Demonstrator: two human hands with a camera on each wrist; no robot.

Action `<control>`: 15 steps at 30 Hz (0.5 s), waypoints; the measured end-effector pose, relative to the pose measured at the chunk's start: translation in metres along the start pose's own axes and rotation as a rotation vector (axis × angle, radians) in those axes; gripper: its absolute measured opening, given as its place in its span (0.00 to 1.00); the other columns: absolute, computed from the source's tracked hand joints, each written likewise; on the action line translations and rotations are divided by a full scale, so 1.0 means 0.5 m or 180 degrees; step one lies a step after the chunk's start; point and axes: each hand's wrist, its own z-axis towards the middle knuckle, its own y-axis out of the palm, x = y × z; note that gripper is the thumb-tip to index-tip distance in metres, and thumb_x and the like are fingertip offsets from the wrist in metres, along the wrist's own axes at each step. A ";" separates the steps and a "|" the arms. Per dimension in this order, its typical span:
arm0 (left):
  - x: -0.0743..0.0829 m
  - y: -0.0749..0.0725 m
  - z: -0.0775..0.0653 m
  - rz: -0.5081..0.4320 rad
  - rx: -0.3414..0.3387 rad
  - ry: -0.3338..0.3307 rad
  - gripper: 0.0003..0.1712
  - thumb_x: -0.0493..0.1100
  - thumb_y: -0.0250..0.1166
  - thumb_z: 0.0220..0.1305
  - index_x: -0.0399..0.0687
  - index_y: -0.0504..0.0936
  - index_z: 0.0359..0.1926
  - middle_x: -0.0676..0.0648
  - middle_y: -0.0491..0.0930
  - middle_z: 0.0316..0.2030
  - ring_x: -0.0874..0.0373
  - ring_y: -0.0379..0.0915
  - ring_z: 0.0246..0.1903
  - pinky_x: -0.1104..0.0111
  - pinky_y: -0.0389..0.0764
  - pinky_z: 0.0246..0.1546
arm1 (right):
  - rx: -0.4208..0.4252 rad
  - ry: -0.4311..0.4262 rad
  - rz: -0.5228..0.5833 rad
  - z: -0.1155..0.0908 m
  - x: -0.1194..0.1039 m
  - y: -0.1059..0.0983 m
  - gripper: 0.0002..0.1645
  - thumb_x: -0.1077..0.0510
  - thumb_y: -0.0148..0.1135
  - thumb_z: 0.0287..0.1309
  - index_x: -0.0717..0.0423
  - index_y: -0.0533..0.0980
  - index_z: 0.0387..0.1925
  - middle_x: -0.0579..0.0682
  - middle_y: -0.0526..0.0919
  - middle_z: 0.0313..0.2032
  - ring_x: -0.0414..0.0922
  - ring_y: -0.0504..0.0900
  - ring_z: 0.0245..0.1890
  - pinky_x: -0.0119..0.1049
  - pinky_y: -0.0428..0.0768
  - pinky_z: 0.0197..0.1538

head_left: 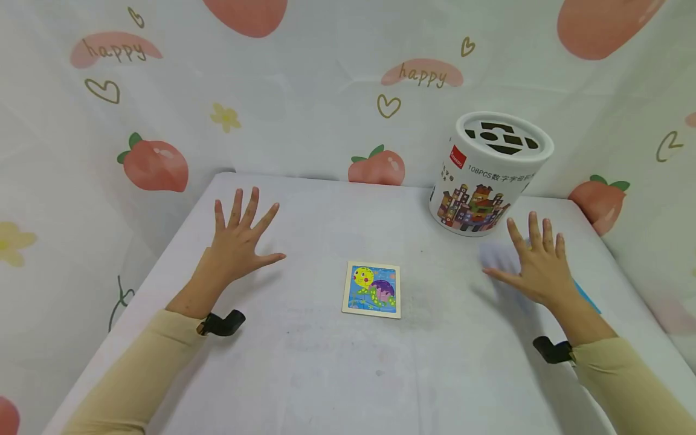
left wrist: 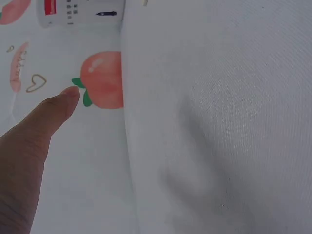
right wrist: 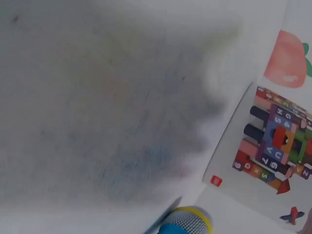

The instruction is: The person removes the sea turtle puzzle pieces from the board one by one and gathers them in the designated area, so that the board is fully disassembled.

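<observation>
My left hand (head_left: 235,244) hangs over the left side of the table with its fingers spread wide and nothing in them. In the left wrist view, the thumb (left wrist: 51,114) stretches out straight. On the right, my right hand (head_left: 542,269) is also spread and holds nothing. Between the hands lies a small square puzzle (head_left: 372,290) with a pale frame, showing a yellow turtle with a purple shell on blue. A white bucket (head_left: 473,193) printed with colourful blocks stands just beyond the right hand, its lid pierced by dark shaped holes.
Partly hidden by the right hand is a blue thing (head_left: 587,296); the right wrist view shows a toy microphone (right wrist: 191,220) with grey mesh and a yellow ring. White cloth covers the table (head_left: 326,374). A peach-patterned curtain (head_left: 304,90) rises along the back edge.
</observation>
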 end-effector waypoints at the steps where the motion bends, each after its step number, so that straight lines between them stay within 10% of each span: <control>1: 0.001 0.001 0.000 -0.0018 0.0014 0.0002 0.56 0.78 0.52 0.51 0.54 0.49 0.72 0.40 0.25 0.73 0.44 0.12 0.71 0.34 0.28 0.63 | 0.0000 -0.0003 0.0013 0.001 -0.003 0.001 0.64 0.24 0.53 0.48 0.43 0.30 0.72 0.58 0.21 0.71 0.64 0.24 0.70 0.65 0.28 0.67; 15: 0.031 0.007 0.007 -0.0582 0.0178 0.0184 0.49 0.55 0.71 0.48 0.46 0.60 0.69 0.32 0.41 0.72 0.37 0.41 0.70 0.37 0.43 0.65 | -0.0209 -0.0003 0.0404 0.029 -0.045 0.017 0.61 0.26 0.47 0.55 0.48 0.26 0.72 0.63 0.23 0.70 0.66 0.26 0.70 0.68 0.35 0.66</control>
